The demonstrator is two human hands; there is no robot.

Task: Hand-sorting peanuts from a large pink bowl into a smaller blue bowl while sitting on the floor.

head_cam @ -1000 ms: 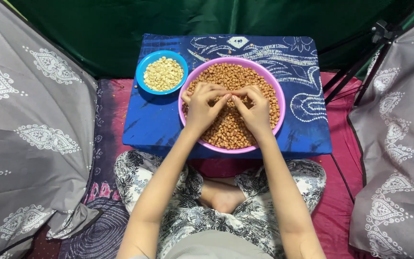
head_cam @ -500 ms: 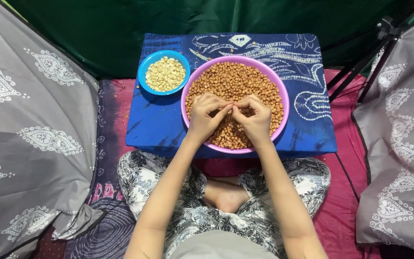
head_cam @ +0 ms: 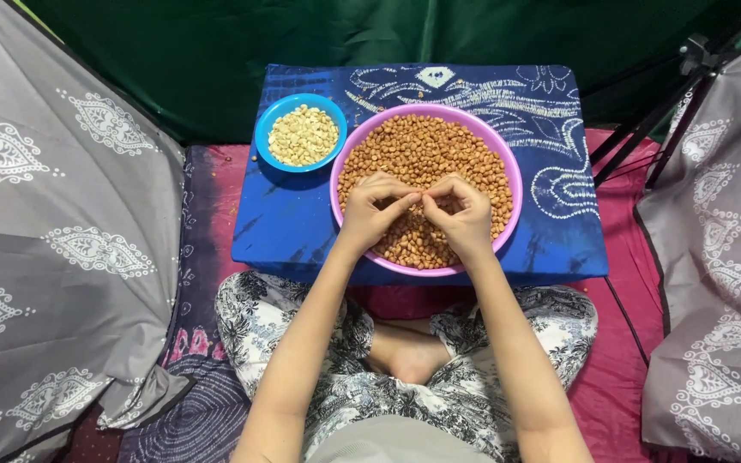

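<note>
Left hand [head_cam: 373,208] over pink bowl [head_cam: 342,163], fingers curled, thumb and forefinger pinched toward the right hand; too small to tell what sits between them. Right hand [head_cam: 465,211] likewise curled, fingertips meeting the left's above the brown peanuts [head_cam: 426,150], pinch closed on something too small to make out. Both wrists resting near the bowl's near rim. Pink bowl on a blue patterned table [head_cam: 293,231], heaped with brown peanuts. Blue bowl [head_cam: 265,129] just beside it to the left, holding pale peeled nuts [head_cam: 302,135]. Crossed legs in floral trousers [head_cam: 268,326] below the table. Grey patterned cloth [head_cam: 53,240] hanging on both sides, green cloth [head_cam: 216,51] behind, black tripod [head_cam: 688,77] at upper right.
</note>
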